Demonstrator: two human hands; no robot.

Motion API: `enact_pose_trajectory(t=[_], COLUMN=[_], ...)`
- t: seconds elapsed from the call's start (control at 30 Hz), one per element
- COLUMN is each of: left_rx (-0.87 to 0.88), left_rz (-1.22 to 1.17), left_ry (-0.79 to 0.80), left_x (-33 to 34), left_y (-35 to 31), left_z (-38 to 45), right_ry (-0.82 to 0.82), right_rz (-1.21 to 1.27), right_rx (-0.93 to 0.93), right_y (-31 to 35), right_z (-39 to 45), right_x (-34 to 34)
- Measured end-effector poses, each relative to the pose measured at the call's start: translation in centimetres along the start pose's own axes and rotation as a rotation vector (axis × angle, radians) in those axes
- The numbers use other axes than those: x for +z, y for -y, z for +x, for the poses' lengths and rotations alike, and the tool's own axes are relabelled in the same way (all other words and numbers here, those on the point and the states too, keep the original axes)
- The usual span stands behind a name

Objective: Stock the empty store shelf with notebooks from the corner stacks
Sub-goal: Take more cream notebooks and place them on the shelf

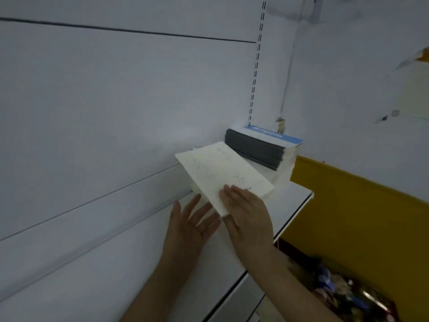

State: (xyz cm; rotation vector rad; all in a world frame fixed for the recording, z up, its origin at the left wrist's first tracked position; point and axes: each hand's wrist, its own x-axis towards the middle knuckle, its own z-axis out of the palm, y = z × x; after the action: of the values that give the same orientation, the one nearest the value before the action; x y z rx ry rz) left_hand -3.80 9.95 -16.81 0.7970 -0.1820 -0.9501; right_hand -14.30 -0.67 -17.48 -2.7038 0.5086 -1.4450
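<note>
Notebooks (222, 175) are pressed flat on the shelf (299, 196).
Straight right-hand (248, 217) fingers lie on the near corner; the left hand (190, 226) is spread beside it, the corner stack (264, 147) beyond the fingertips.

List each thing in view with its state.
White stack: flat on the shelf, under both hands.
Blue stack: in the corner, untouched.
Shelf: mostly bare.
Left hand: open, at the white stack's near edge.
Right hand: open, flat on the white stack.
</note>
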Motion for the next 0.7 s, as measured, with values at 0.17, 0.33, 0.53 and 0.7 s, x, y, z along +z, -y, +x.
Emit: enact_pose_trajectory(t=[0.17,0.33,0.53,0.7], left_rx=[-0.046,0.055,0.055,0.092], left_rz=[-0.095,-0.013,0.036,-0.002], left_ry=[-0.073,-0.214,-0.221,-0.246], left_x=[-0.9,-1.8,-1.8,-1.6], left_y=[-1.1,-1.3,-1.2,-1.1], left_z=[-0.7,-0.6,-1.3,-1.2], right_ry=[0.315,0.096,0.341,0.115], right_rz=[0.005,0.102,0.157,0.163], right_rx=[-0.357,0.084,0.31,0.103], right_y=[2.2,-1.0,-4.7,-1.0], right_z=[-3.0,2.9,4.7,2.9], right_x=[0.5,-2.3,-1.1,-2.4])
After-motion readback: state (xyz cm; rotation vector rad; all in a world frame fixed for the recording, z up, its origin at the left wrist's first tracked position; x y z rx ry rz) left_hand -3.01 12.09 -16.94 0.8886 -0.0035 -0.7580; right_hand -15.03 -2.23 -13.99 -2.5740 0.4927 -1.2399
